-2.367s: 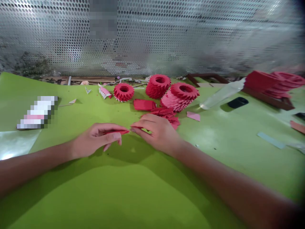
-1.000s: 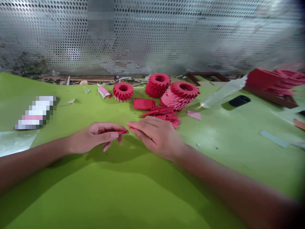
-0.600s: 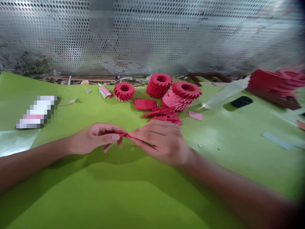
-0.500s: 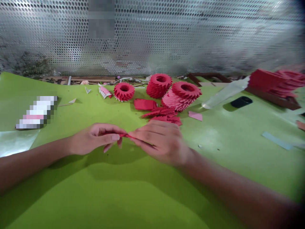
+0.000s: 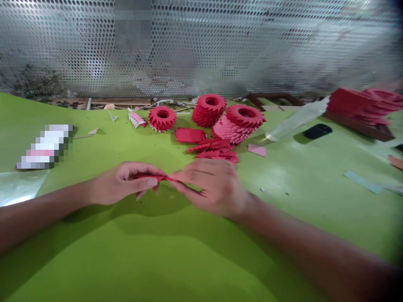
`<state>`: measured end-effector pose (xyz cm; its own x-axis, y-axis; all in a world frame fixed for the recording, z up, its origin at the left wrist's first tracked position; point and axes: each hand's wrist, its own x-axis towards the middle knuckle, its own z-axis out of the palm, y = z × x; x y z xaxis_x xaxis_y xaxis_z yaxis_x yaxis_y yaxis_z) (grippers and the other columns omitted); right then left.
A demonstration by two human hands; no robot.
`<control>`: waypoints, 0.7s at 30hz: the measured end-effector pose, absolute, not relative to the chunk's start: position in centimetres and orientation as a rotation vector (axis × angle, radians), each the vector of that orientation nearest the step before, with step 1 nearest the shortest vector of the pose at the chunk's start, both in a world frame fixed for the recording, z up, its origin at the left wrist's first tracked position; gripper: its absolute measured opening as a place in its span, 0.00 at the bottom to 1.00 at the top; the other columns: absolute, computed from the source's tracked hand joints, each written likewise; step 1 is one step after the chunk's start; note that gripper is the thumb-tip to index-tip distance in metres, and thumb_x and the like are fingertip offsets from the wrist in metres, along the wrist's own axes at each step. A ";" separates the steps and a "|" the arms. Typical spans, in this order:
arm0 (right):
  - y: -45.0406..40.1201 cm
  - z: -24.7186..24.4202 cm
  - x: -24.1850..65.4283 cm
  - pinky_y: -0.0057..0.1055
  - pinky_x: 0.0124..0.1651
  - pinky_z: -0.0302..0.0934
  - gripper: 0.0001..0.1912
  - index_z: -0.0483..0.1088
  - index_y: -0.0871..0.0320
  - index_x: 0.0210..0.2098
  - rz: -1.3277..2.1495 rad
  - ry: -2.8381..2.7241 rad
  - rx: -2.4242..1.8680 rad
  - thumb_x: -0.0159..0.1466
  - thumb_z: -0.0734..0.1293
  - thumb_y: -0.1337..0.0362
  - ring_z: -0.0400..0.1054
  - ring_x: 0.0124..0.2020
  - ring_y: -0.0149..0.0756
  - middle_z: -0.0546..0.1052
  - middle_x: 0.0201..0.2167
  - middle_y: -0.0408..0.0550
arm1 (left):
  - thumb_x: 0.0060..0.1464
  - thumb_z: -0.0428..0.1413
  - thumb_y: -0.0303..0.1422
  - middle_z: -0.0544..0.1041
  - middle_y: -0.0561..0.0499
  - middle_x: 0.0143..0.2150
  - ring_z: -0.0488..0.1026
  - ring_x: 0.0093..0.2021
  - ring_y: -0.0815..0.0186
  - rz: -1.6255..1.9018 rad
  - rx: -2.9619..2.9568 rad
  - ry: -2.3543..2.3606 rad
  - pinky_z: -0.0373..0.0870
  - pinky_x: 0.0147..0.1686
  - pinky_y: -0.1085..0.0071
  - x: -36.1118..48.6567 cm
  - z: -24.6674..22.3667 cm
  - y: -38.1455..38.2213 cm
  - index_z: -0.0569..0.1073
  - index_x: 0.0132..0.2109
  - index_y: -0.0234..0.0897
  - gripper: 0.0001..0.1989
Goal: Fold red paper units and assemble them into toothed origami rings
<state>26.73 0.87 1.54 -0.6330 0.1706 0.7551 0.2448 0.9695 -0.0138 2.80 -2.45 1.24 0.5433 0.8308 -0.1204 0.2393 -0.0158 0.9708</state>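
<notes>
1. Between the two hands, directly in front of the wearer: slender folded red paper piece (image 5: 151, 178), with long axis running roughly side to side, from the left palm toward the right fingertips.
2. Pinched between thumb and fingers of the left hand (image 5: 110, 184), with most of the visible length on this side; lower fingers loosely curled beneath.
3. Closed at the fingertips on the red paper's other end: right hand (image 5: 217, 188), coming in from the right, back of the hand upward. Impossible to tell whether holding one continuous piece or a second meeting the first.
4. Both hands touching the paper, so neither clearly nearer; fingertips almost together.
5. Just beyond the right hand: loose pile of folded red paper pieces (image 5: 210, 145), then flat red paper-wrapped block (image 5: 189, 135) and pink-and-red pleated paper tower (image 5: 231, 130).
6. Below, smooth bright green worktop (image 5: 141, 260); off to the right, clear plastic tube (image 5: 296, 119) and short black cylinder (image 5: 317, 131).
7. Behind everything, upright perforated metal sheet (image 5: 189, 50).
</notes>
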 end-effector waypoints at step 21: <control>1.0 1.3 26.8 0.26 0.24 0.62 0.04 0.79 0.60 0.35 -0.127 -2.292 -0.288 0.64 0.70 0.67 0.72 0.23 0.26 0.82 0.27 0.40 | 0.63 0.56 0.43 0.78 0.48 0.37 0.69 0.27 0.72 0.529 1.572 0.994 0.67 0.25 0.76 2.7 1.1 -2.5 0.77 0.53 0.35 0.19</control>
<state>26.85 1.02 1.33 -0.6501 0.1660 0.7415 0.2471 0.9690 -0.0004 2.66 -2.53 1.06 0.5402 0.8222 -0.1793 0.3107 0.0032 0.9505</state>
